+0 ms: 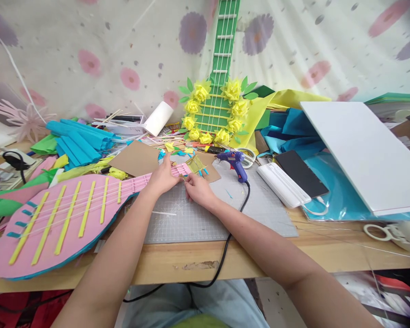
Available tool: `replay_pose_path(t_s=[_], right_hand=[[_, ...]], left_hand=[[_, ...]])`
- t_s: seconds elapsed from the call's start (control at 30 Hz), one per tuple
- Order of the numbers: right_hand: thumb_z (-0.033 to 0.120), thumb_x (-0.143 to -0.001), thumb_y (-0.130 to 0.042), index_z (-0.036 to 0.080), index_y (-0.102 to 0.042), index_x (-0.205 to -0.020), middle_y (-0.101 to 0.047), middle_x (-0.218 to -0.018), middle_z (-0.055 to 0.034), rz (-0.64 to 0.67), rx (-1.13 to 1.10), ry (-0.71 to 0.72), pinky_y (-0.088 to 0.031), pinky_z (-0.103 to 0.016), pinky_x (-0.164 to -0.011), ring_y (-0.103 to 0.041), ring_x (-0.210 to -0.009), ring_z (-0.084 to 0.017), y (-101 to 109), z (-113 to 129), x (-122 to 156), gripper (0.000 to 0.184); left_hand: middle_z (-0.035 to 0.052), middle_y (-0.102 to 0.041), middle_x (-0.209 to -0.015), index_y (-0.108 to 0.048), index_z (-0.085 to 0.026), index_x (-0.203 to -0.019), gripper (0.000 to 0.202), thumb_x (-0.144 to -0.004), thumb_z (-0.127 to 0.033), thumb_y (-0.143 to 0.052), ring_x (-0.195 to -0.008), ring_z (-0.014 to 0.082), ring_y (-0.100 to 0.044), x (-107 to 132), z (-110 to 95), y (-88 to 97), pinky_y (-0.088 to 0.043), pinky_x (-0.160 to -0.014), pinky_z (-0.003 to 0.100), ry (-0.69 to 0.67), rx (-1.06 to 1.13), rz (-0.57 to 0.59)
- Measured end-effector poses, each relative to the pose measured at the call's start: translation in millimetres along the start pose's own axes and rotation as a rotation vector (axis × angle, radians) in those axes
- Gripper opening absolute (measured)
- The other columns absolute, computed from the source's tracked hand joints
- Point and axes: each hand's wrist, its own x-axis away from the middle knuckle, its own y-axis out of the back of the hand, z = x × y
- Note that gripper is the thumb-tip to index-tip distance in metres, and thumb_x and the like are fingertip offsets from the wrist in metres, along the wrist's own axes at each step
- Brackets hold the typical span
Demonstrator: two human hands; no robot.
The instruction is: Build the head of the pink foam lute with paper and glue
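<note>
A pink paper-craft lute (73, 218) with yellow strips, blue tabs and thin strings lies at the left, its narrow neck pointing right. My left hand (164, 176) is closed over the neck near its upper end, thumb along the near edge. Close beside it, my right hand (198, 189) has its fingers pinched together at the lute's olive-yellow head (195, 164). Whatever sits between those fingertips is too small to make out, perhaps a string end. Blue pegs (203, 172) stick out from the head. Under both hands lies a grey cutting mat (259, 209).
A purple glue gun (233, 163) rests right of my hands, its cord running off the table edge. Behind stands a green paper instrument (222, 59) with yellow flowers. A white power bank (283, 184), black phone (302, 173), white board (365, 155) and scissors (379, 232) lie right.
</note>
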Motion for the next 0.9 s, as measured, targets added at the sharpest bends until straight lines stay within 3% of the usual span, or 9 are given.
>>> replay_pose_path(t_s=[0.13, 0.37, 0.9], right_hand=[[0.016, -0.084, -0.037, 0.019, -0.047, -0.084, -0.059, -0.051, 0.0049, 0.047, -0.080, -0.026, -0.035, -0.018, -0.048, -0.054, -0.043, -0.009, -3.0, -1.4, -3.6, 0.011], [0.014, -0.081, -0.041, 0.018, -0.051, -0.081, -0.061, -0.056, 0.0005, -0.069, 0.131, 0.029, -0.036, -0.021, -0.057, -0.057, -0.054, -0.012, 1.5, 7.5, 1.5, 0.011], [0.015, -0.081, -0.039, 0.021, -0.039, -0.074, -0.054, -0.045, 0.0076, 0.069, -0.158, -0.021, -0.034, -0.017, -0.041, -0.052, -0.038, -0.009, 1.3, -1.1, -5.9, 0.009]], left_hand=[[0.0147, -0.056, -0.120, -0.023, -0.016, -0.136, 0.090, -0.062, -0.029, -0.072, -0.112, 0.0283, -0.054, 0.7, -2.0, 0.3, -0.042, -0.092, 0.040, 0.013, -0.002, -0.005], [0.0132, -0.058, -0.118, -0.026, -0.016, -0.135, 0.088, -0.061, -0.028, -0.072, -0.109, 0.0268, -0.055, -0.7, 0.3, -1.9, -0.044, -0.090, 0.038, 0.005, 0.013, -0.025], [0.0114, -0.058, -0.114, -0.027, -0.018, -0.134, 0.090, -0.058, -0.031, -0.073, -0.106, 0.0266, -0.056, -1.1, 1.0, -2.4, -0.043, -0.091, 0.040, 0.032, 0.067, -0.022]])
